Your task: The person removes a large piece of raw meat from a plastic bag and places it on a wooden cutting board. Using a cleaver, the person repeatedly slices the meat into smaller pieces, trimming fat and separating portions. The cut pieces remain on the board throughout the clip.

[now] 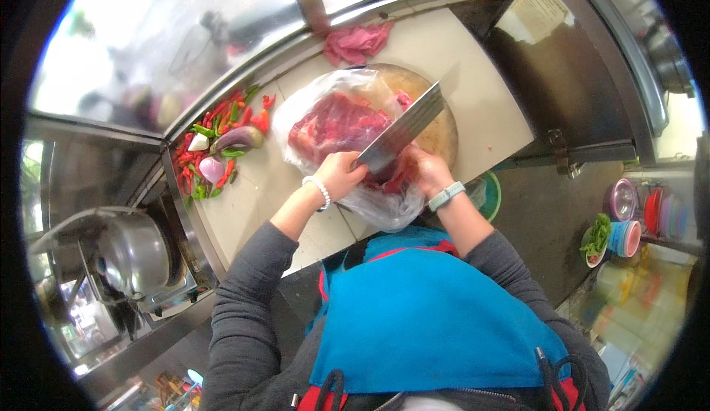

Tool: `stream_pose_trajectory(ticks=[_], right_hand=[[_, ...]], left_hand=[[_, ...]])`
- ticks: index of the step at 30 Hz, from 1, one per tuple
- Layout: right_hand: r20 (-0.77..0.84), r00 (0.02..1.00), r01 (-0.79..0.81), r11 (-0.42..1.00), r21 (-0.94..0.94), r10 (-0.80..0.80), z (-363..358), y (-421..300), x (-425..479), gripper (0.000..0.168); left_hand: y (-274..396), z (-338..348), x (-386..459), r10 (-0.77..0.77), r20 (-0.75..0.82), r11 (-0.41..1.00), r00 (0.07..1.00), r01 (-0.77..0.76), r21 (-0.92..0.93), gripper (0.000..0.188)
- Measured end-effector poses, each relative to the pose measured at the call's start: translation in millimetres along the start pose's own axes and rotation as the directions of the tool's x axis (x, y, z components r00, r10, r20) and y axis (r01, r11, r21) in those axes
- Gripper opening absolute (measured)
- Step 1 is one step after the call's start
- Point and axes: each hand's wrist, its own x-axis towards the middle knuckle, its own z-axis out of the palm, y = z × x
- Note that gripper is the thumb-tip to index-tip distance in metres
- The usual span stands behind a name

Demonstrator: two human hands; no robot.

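Observation:
My left hand [339, 173], with a beaded bracelet at the wrist, grips the end of a broad steel cleaver [407, 125]. The blade slants up and to the right over a large piece of raw red meat [341, 125]. At the meat's near right edge, my right hand [428, 168] has hold of a part of it, the fingertips partly hidden. Clear plastic bag [383, 208] film lies under and around the meat. Beneath is a round wooden chopping board [444, 136], its right side bare apart from a small meat scrap [403, 99].
Red and green chillies [219, 119], an eggplant [238, 140] and an onion [211, 170] lie left on the tiled counter [482, 89]. A pink cloth [358, 43] is at the back. A metal pot [133, 253] stands far left; a green basin [491, 197] sits below the counter's edge.

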Motion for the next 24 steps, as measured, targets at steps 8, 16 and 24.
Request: stream_pose_trajectory(ticks=[8,16,24], right_hand=[[0.028,0.999,0.046,0.997,-0.062,-0.045,-18.7,-7.2,0.9,0.007],[0.03,0.994,0.104,0.989,-0.109,-0.101,-10.7,-18.2,-24.8,0.005],[0.081,0.992,0.109,0.987,-0.121,-0.1,-14.9,-21.7,-38.7,0.004]], left_hand=[[-0.5,-6.1,-19.3,-0.058,0.061,0.998,0.996,0.057,0.022,0.021],[11.5,35.6,16.1,-0.068,-0.069,0.991,0.995,0.059,-0.122,0.021],[10.5,34.5,-16.3,-0.125,-0.066,0.992,0.99,0.126,0.004,0.02]])
